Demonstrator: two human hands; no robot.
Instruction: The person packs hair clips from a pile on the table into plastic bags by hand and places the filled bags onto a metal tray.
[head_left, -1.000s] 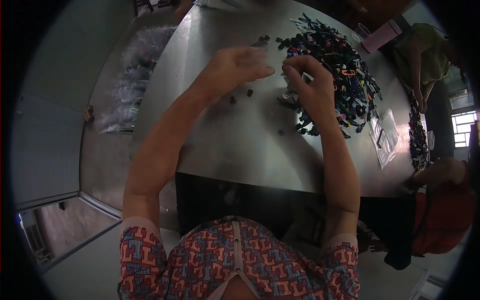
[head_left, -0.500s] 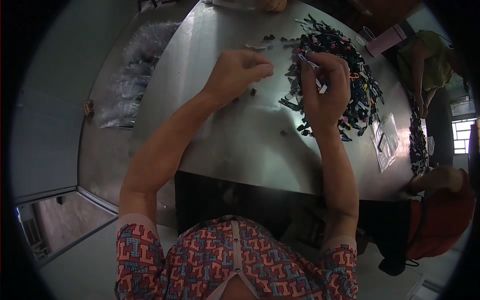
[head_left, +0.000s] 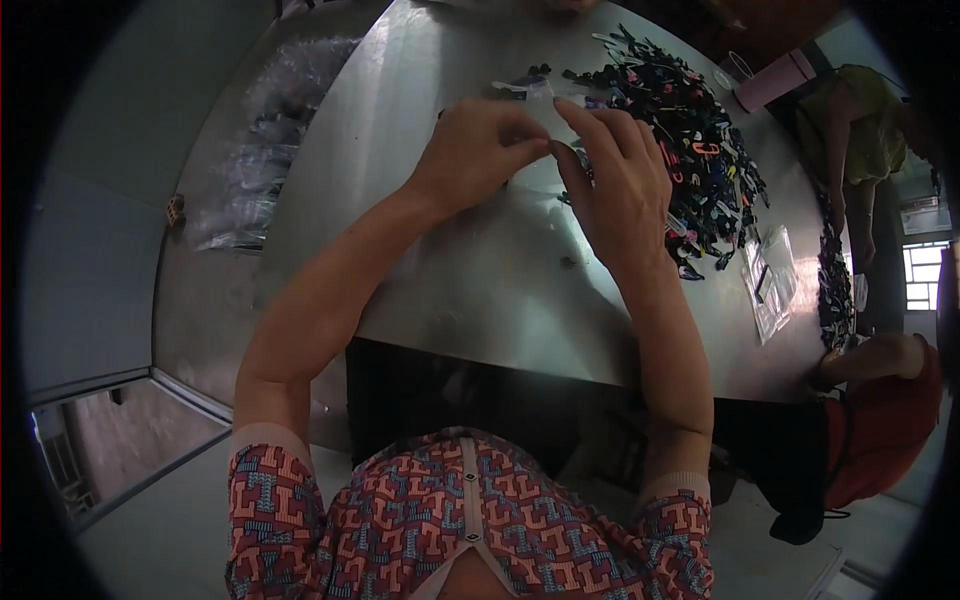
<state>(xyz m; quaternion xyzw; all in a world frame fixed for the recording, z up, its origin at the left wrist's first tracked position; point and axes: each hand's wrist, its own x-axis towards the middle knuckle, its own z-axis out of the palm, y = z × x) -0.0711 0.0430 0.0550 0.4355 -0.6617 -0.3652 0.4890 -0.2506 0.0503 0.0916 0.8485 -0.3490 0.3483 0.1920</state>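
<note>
Head view: pinched left hand (head_left: 472,152) and parted right hand (head_left: 625,185) partly hide table (head_left: 470,290) beside small-parts heap (head_left: 698,165).

Metal sheen, clear plastic, matt cloth

The desk (head_left: 480,310) is smooth metal, its sheen broken by pale reflections. The heaped pieces (head_left: 702,125) look like plastic, some glossy. The bag (head_left: 777,295) is clear, creased, shiny plastic; the wrapping (head_left: 290,95) is crinkled clear film. The shirt (head_left: 410,510) is matt cloth. The tumbler (head_left: 774,83) looks smooth and satiny.
</note>
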